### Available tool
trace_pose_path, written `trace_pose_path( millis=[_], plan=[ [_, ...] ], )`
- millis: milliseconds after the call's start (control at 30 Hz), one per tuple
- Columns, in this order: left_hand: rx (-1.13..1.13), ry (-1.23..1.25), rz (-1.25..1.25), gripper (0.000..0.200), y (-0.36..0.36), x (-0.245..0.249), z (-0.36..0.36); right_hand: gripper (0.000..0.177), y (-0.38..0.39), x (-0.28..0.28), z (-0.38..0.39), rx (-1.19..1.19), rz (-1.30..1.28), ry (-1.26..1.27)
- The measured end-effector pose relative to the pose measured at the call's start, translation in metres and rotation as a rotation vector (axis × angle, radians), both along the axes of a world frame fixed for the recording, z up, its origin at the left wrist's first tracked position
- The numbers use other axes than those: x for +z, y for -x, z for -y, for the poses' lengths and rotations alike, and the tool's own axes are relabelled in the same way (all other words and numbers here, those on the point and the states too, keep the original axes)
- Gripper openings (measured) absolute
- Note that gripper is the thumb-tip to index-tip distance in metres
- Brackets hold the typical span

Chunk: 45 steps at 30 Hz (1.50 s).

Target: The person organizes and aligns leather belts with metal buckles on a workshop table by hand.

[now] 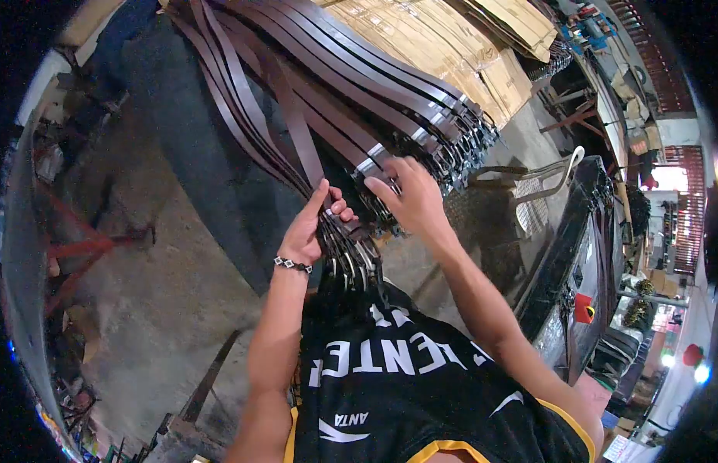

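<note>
A bundle of dark brown straps is gathered in my left hand, whose fingers wrap round it. Below that hand the metal buckles hang in a cluster against my black shirt. My right hand is raised to the right, thumb and fingers apart, over the buckle ends of a second, wider row of straps. Its fingertips are near the strap ends; whether they touch cannot be made out. More buckles crowd the right end of that row.
Flattened cardboard lies behind the straps. A chair stands at the right, beside a long dark surface with more straps and a red object. A red metal frame is on the left over the concrete floor.
</note>
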<state>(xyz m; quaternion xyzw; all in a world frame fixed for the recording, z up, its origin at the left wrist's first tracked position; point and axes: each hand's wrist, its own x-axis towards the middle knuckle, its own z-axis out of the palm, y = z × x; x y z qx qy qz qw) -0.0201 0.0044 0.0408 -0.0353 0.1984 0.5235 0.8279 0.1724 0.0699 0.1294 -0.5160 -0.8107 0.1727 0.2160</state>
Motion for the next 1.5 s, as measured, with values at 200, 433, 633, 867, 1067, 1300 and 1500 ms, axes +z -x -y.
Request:
trace_pose_path(
  millis=[200, 433, 633, 867, 1067, 1300, 1500],
  plan=[
    [0.019, -0.024, 0.041, 0.039, -0.001, -0.003, 0.000, 0.047, 0.004, -0.038, -0.020, 0.137, 0.496, -0.066],
    [0.022, -0.006, 0.050, 0.044, -0.003, -0.012, 0.005, 0.042, 0.001, 0.055, -0.032, -0.046, -0.139, 0.639],
    [0.037, -0.005, -0.046, 0.050, 0.000, 0.002, 0.005, 0.041, -0.008, 0.088, 0.040, 0.099, -0.144, 0.649],
    [-0.031, -0.083, 0.052, 0.053, -0.005, -0.005, -0.009, 0.048, -0.012, 0.075, 0.087, 0.012, -0.138, 0.571],
    [-0.088, -0.135, 0.067, 0.054, -0.004, 0.007, -0.018, 0.048, -0.004, 0.055, 0.087, 0.007, -0.130, 0.479],
    [-0.126, -0.242, 0.134, 0.060, 0.009, 0.016, -0.019, 0.055, 0.001, 0.038, 0.093, -0.086, -0.327, 0.610],
    [-0.026, -0.320, 0.029, 0.036, 0.002, 0.009, -0.005, 0.055, 0.003, 0.042, 0.091, 0.007, -0.241, 0.570]
  ],
)
